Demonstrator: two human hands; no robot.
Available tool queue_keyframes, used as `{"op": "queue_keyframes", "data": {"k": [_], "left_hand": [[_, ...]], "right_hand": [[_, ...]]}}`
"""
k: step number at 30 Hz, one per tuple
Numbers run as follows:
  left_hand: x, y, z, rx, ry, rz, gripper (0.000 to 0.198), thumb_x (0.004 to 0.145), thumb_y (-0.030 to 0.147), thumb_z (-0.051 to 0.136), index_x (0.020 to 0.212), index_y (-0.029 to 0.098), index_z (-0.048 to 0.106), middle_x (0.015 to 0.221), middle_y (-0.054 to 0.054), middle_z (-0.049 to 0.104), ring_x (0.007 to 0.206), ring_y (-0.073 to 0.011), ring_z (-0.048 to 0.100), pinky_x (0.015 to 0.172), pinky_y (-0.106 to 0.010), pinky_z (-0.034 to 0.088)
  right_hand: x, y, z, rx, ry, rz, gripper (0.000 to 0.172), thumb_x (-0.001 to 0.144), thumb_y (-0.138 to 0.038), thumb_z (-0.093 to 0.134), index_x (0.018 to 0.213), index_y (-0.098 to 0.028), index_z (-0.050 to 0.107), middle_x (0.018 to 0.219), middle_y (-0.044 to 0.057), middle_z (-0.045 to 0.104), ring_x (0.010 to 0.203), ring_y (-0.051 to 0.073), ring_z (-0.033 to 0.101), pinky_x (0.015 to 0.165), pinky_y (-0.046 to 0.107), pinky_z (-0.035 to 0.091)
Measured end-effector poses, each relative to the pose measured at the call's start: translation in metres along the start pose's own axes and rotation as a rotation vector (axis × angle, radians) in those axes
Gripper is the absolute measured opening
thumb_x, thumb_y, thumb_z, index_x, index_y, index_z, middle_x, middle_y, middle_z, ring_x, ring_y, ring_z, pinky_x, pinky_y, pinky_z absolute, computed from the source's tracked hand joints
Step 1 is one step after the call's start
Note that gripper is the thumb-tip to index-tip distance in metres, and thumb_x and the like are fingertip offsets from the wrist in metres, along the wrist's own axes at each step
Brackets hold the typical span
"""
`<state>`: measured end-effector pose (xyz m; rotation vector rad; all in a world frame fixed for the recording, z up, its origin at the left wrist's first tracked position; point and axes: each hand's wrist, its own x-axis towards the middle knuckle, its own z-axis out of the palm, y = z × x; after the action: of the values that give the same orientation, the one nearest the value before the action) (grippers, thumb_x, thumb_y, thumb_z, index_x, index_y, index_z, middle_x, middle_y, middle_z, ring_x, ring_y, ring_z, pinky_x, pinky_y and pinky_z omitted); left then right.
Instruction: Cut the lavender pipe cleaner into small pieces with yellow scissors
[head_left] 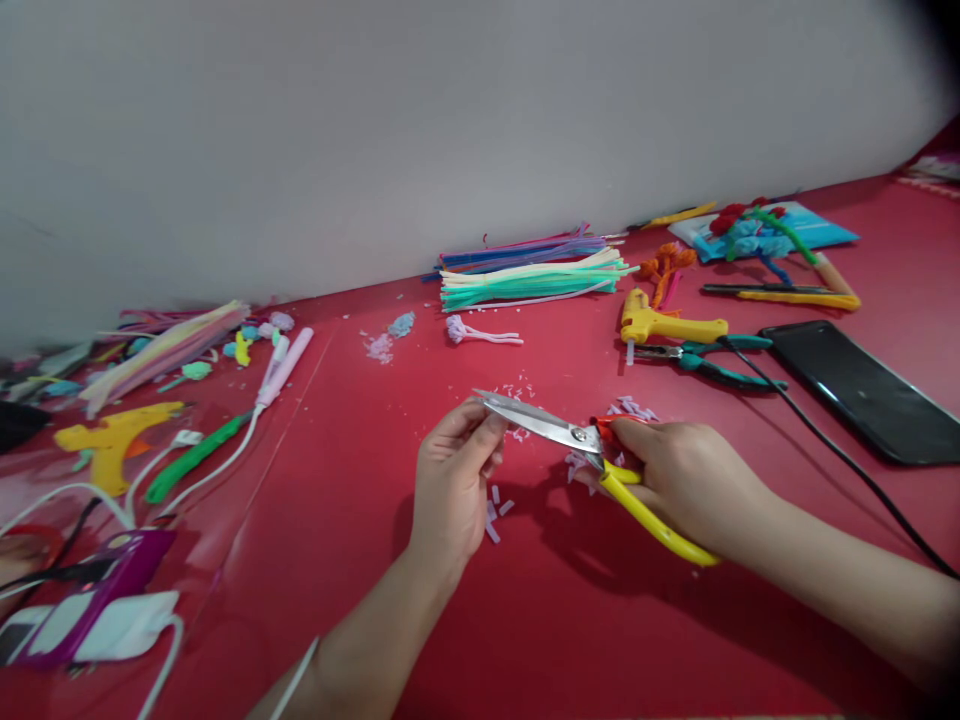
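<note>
My right hand [697, 480] grips a pair of scissors [540, 422] with one red and one yellow handle. Their blades point left, and the tips reach my left hand [454, 485]. The left fingers are pinched together by the blade tips; whatever is between them is hidden. Short pale lilac cut pieces [493, 515] lie on the red table just right of my left hand. More lilac pieces [634, 408] sit around and under my right hand. Beyond the blades, a small lilac fuzzy bundle with stems [484, 332] rests on the table.
Bundles of pipe cleaners [532, 280] lie along the wall. To the right are a yellow glue gun [671, 325], teal-handled pliers [731, 370] and a black phone [870, 390]. Another yellow glue gun [112, 440], a pink hot tool [285, 370] and a purple-and-white power strip [97, 610] occupy the left.
</note>
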<state>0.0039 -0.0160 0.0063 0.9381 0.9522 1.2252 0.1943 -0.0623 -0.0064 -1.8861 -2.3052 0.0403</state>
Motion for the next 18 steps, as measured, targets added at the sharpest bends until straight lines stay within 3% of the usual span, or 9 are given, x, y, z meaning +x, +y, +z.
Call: {"op": "queue_keyframes", "data": {"k": [5, 11, 15, 18], "left_hand": [[-0.001, 0.000, 0.000, 0.010, -0.026, 0.004, 0.008, 0.069, 0.019, 0.059, 0.076, 0.017, 0.059, 0.067, 0.002, 0.057, 0.047, -0.0026, 0.041, 0.042, -0.015, 0.028], [-0.001, 0.000, 0.001, 0.053, -0.122, -0.045, 0.007, 0.073, 0.021, 0.054, 0.079, 0.017, 0.053, 0.070, 0.000, 0.054, 0.049, -0.0045, 0.041, 0.043, -0.017, 0.028], [-0.003, -0.003, 0.004, 0.314, -0.285, -0.129, 0.008, 0.073, 0.025, 0.054, 0.075, 0.018, 0.056, 0.057, 0.003, 0.047, 0.047, -0.0062, 0.039, 0.044, -0.018, 0.029], [-0.008, -0.005, 0.009, 0.527, -0.445, -0.036, 0.010, 0.074, 0.024, 0.052, 0.069, 0.019, 0.059, 0.061, 0.001, 0.050, 0.056, -0.0096, 0.045, 0.055, -0.021, 0.035]], "right_hand": [[0.001, 0.001, -0.003, -0.002, -0.028, 0.069, 0.036, 0.073, -0.055, 0.036, 0.064, -0.020, 0.044, 0.048, -0.001, 0.049, 0.040, 0.011, 0.039, 0.043, 0.023, 0.015], [0.007, 0.003, -0.006, 0.038, 0.044, 0.170, 0.036, 0.070, -0.056, 0.038, 0.067, -0.020, 0.043, 0.049, -0.001, 0.048, 0.042, 0.011, 0.041, 0.042, 0.022, 0.016], [0.007, -0.002, -0.010, 0.289, 0.004, 0.157, 0.025, 0.072, -0.045, 0.042, 0.068, -0.021, 0.044, 0.053, -0.002, 0.050, 0.044, 0.009, 0.041, 0.043, 0.021, 0.022], [0.006, -0.008, -0.015, 0.499, -0.057, 0.133, 0.018, 0.074, -0.038, 0.041, 0.068, -0.020, 0.045, 0.057, -0.002, 0.052, 0.048, 0.009, 0.042, 0.044, 0.020, 0.025]]}}
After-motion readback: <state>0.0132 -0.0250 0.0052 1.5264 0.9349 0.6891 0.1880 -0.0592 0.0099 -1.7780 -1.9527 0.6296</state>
